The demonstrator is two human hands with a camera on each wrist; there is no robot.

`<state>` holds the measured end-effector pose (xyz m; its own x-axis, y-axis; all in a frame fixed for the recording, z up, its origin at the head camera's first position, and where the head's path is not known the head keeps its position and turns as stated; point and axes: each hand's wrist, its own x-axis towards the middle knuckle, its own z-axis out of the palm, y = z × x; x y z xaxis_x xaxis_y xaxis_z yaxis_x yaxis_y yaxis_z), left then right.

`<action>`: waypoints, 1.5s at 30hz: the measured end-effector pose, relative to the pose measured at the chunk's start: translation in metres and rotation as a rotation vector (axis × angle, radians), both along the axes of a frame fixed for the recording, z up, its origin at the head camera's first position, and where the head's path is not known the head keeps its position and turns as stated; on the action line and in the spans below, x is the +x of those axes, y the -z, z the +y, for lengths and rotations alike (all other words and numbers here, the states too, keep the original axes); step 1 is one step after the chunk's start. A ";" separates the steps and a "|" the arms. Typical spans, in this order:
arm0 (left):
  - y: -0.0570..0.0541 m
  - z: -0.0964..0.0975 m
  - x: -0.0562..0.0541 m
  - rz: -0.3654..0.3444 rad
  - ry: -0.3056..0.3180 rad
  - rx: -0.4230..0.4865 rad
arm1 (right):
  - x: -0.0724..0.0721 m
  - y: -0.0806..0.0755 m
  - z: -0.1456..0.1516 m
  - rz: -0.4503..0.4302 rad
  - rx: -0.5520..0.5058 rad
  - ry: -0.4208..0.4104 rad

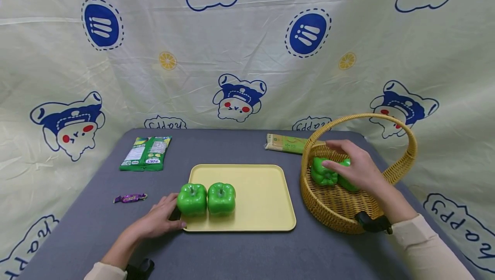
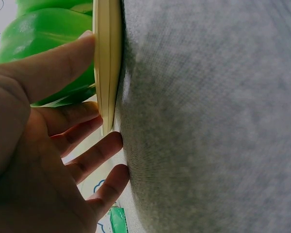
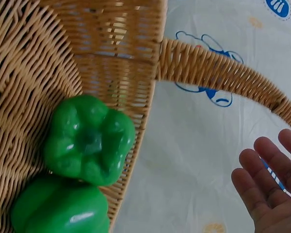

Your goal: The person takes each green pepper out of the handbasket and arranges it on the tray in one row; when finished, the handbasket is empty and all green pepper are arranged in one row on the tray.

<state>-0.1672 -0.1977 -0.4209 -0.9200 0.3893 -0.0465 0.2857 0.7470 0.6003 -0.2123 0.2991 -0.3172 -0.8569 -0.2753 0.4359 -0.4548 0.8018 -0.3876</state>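
A yellow rectangular tray [image 1: 259,198] lies on the table with two green bell peppers standing side by side at its left end, the left pepper [image 1: 192,199] and the right pepper [image 1: 221,199]. My left hand [image 1: 158,217] touches the tray's left edge beside the left pepper, its thumb at the rim [image 2: 106,58] and its fingers spread. Over the wicker basket [image 1: 328,217] at the right is my right hand [image 1: 357,166], holding nothing, fingers loose. Inside the basket two more green bell peppers [image 3: 89,141] rest against each other by the wall; the hand partly hides them in the head view.
A green snack packet [image 1: 146,154] lies at the back left, with a purple wrapped candy [image 1: 130,198] nearer the front. Behind the basket is a flat green-and-tan packet [image 1: 286,143]. The basket's tall handle [image 1: 410,151] arches over it. A printed curtain hangs behind the table.
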 end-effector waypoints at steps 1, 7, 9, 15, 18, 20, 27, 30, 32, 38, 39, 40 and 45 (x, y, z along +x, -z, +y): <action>0.000 0.000 0.000 0.008 0.004 0.000 | -0.001 0.000 0.001 -0.006 -0.002 0.000; 0.001 0.000 0.001 0.012 0.006 0.005 | -0.009 0.003 0.009 -0.021 0.010 -0.001; 0.002 0.000 0.000 0.009 0.004 0.003 | -0.011 0.005 0.010 -0.036 0.016 0.002; 0.001 0.001 0.000 -0.004 -0.003 0.008 | -0.017 0.007 0.014 -0.098 0.037 0.012; 0.000 0.000 0.000 -0.006 -0.001 0.010 | -0.021 0.008 0.015 -0.117 0.055 0.015; 0.000 0.000 0.000 -0.006 -0.001 0.010 | -0.024 0.008 0.015 -0.134 0.065 0.020; 0.002 0.000 0.000 0.007 0.010 0.015 | -0.035 0.014 0.019 -0.238 0.103 0.045; 0.002 0.000 0.000 0.005 0.010 0.015 | -0.038 0.017 0.021 -0.260 0.120 0.031; 0.002 0.000 0.000 0.006 0.010 0.015 | -0.041 0.020 0.022 -0.259 0.129 0.009; 0.002 0.000 0.001 0.006 0.008 0.009 | -0.050 0.031 0.023 -0.259 0.187 -0.041; 0.002 0.000 0.001 0.006 0.008 0.009 | -0.050 0.033 0.023 -0.260 0.195 -0.040; 0.002 0.000 0.001 0.006 0.009 0.007 | -0.051 0.034 0.024 -0.264 0.200 -0.041; 0.002 -0.001 0.001 0.006 0.004 0.006 | -0.053 0.039 0.025 -0.262 0.209 -0.046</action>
